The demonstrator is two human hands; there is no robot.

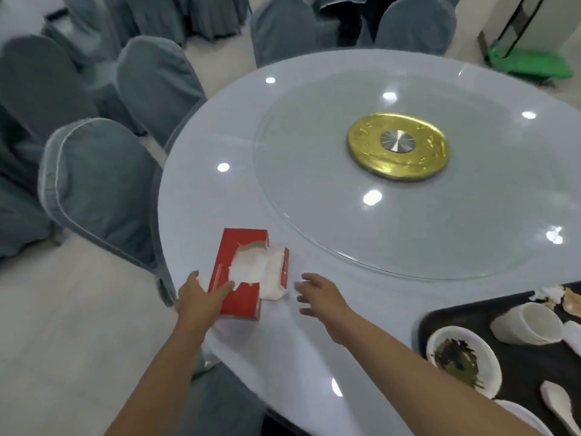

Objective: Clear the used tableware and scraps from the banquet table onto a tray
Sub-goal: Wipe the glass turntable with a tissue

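A torn red tissue box [243,297] lies near the round table's left edge, white tissue [273,278] spilling from its ripped top. My left hand [202,297] rests on the box's near left corner, thumb laid across its top. My right hand [317,294] hovers just right of the box with fingers spread, holding nothing. At the lower right a black tray [471,313] carries a white bowl [463,360] with dark green scraps, a tipped white cup [528,324], a white spoon [561,404] and crumpled scraps [562,298].
A glass turntable [314,184] with a gold hub [397,146] fills the middle of the pale table [201,196]. Grey-blue covered chairs [97,180] ring the table's left and far sides. A green cart [534,64] stands at the far right.
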